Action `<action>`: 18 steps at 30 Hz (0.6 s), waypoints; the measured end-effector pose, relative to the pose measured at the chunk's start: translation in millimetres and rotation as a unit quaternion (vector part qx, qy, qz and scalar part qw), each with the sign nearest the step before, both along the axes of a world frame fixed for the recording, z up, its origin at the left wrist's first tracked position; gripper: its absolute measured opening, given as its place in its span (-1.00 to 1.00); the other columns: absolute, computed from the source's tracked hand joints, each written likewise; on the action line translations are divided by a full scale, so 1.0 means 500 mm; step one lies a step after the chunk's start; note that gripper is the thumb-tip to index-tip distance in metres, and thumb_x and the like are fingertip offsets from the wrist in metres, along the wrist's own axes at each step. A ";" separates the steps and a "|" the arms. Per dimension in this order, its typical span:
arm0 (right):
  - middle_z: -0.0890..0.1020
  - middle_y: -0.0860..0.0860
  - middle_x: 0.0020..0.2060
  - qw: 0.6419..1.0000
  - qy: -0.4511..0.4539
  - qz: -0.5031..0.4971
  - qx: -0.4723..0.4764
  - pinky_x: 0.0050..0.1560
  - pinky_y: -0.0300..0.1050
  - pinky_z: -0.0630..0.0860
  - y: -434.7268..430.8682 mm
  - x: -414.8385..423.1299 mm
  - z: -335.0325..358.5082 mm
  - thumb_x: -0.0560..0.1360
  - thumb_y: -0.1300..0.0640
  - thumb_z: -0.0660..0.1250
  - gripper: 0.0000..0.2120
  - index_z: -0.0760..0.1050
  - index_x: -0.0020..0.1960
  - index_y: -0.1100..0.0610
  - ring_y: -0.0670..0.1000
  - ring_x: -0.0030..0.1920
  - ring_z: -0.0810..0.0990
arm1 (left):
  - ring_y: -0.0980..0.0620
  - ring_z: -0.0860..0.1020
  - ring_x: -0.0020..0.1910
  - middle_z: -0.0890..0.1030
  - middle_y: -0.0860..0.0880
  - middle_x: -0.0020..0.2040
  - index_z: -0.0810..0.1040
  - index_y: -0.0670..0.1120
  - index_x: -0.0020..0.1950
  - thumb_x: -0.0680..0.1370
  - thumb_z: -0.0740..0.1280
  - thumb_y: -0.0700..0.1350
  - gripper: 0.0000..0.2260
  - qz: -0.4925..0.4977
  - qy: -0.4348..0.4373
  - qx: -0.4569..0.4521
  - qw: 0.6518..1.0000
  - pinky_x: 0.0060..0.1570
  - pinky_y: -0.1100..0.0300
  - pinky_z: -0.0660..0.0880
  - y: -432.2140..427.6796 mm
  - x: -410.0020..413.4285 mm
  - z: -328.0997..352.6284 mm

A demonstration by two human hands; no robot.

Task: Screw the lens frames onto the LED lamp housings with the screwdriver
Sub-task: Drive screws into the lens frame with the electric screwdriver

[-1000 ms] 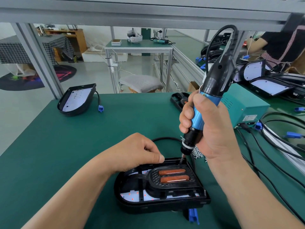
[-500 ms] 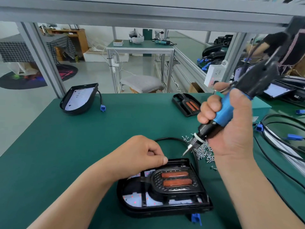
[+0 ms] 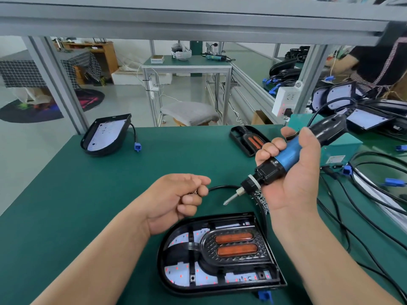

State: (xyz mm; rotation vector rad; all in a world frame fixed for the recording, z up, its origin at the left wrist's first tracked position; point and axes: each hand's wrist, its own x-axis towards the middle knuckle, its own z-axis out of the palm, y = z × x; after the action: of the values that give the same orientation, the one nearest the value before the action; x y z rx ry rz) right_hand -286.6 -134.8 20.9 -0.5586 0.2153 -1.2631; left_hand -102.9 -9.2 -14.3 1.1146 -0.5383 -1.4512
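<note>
Green table (image 3: pixel 88 194), black lamp housing (image 3: pixel 167 271), 2 orange lenses (image 3: pixel 235 244), blue-and-black screwdriver (image 3: pixel 284 157)

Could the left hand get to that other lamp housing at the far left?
Probably yes: nothing lies on the table between the left hand and that lamp housing, though its fingers pinch a screw.

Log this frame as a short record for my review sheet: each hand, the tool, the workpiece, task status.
left hand: fingers curled, pinching what looks like a small screw; clear of the housing
right hand: grips the screwdriver
bit: in the air, angled down-left, touching nothing
lamp housing: flat on the green table, lens frame seated in it
status: no screw being driven
</note>
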 end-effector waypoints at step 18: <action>0.48 -0.01 -0.28 0.999 -0.003 -0.037 0.015 -0.20 -0.14 0.54 -0.016 0.031 0.009 0.66 -0.02 0.35 -0.78 0.46 0.08 0.13 -0.03 -0.30 0.48 | 0.12 0.36 -0.33 0.55 -0.09 -0.14 0.67 -0.31 0.26 0.59 0.41 -0.28 -0.75 -0.083 -0.007 -0.051 0.995 -0.44 0.36 0.32 0.002 0.008 -0.017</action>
State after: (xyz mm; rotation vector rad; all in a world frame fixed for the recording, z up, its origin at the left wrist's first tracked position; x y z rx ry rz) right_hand -270.9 -143.0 25.6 -0.5242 0.2508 -1.3304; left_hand -98.6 -8.0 -22.8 1.0179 -0.7205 -1.5410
